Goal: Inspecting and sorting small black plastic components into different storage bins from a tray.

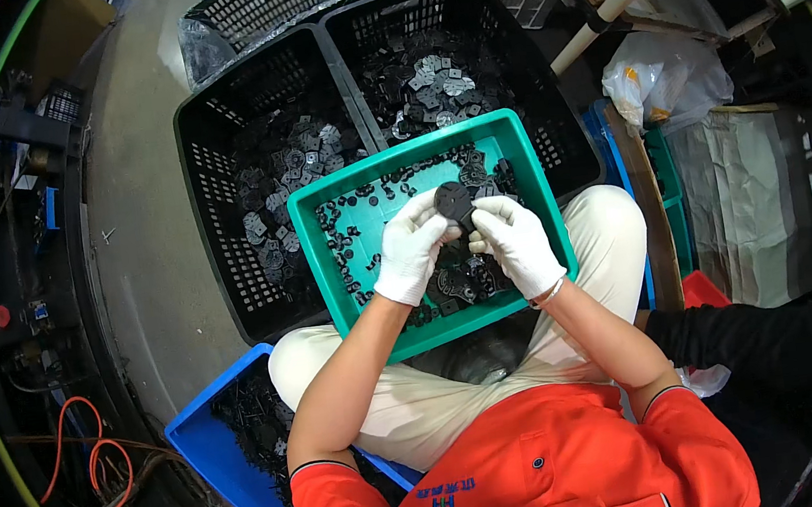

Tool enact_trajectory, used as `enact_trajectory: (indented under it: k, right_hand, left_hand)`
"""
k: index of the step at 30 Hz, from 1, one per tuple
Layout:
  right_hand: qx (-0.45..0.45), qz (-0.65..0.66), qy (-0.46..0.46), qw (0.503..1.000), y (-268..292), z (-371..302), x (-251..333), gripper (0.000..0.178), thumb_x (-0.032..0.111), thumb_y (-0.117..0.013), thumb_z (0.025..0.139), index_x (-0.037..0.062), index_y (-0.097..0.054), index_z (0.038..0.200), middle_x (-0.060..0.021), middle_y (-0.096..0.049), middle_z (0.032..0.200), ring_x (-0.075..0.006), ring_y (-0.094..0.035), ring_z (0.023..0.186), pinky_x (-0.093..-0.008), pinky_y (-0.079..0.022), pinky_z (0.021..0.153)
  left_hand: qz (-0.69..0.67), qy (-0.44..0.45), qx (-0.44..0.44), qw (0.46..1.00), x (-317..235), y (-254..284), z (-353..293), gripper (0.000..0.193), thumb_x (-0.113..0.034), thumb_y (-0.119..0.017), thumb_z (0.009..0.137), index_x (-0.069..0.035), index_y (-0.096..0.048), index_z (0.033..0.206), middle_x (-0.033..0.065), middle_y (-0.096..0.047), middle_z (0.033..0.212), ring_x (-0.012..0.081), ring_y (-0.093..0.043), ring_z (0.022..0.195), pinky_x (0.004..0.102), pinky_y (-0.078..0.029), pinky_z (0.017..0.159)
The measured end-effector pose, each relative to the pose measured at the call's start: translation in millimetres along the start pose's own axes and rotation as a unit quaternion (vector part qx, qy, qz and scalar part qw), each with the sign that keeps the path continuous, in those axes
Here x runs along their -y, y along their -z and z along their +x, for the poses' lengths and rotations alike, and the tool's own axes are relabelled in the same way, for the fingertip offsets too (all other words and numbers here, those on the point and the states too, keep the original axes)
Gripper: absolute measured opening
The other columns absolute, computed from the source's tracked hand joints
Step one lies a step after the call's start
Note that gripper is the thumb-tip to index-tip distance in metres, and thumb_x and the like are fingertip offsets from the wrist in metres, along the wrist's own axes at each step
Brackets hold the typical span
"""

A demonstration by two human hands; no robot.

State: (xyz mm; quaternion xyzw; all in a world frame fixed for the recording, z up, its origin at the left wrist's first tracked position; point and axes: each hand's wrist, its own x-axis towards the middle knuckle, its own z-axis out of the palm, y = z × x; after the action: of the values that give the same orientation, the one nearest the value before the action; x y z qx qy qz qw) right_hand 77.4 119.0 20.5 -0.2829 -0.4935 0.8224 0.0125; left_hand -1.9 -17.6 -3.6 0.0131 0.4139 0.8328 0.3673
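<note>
Both my hands wear white gloves and meet above a green tray [314, 253] that rests across my lap. Between them is a black, round-ended plastic part [454, 201]. My left hand [412, 249] pinches its left side, and my right hand [518, 245] grips its lower right edge. Small black pieces [344, 245] lie scattered along the tray's left side. More black parts, larger and flat, are heaped at its far right and beneath my hands, which partly hide them.
Two black perforated crates [220, 199] with heaps of dark and grey flat parts [303, 165] stand beyond the tray. A blue bin [211, 452] of black pieces sits by my left leg. To the right are a plastic bag [662, 78] and a wooden board [646, 208]; an orange hose [101, 454] hangs at left.
</note>
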Motion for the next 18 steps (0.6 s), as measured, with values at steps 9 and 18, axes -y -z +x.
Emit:
enact_trajectory:
  k: [9,18]
  right_hand:
    - [-0.021,-0.072,0.016,0.997,-9.1,-6.0,13.3,0.03,0.01,-0.061,0.085,-0.0034,-0.049,0.109,-0.0088,-0.06,0.093,-0.0124,-0.06,0.075,-0.0258,-0.053,0.069]
    - [-0.022,-0.07,0.038,0.997,-5.6,-2.4,6.3,0.028,0.006,-0.062,0.082,-0.0048,-0.052,0.106,-0.0094,-0.061,0.09,-0.0126,-0.061,0.072,-0.0254,-0.053,0.066]
  left_hand:
    - [-0.011,0.007,0.013,1.0,-0.1,0.0,0.9,0.038,-0.005,-0.058,0.085,0.004,-0.048,0.12,0.0093,-0.06,0.106,0.0143,-0.058,0.089,0.0264,-0.048,0.077]
    - [0.047,0.026,-0.023,0.998,4.8,-0.8,-0.2,0.034,-0.007,-0.061,0.084,0.002,-0.051,0.115,0.0069,-0.061,0.101,0.0133,-0.059,0.087,0.0263,-0.048,0.075]
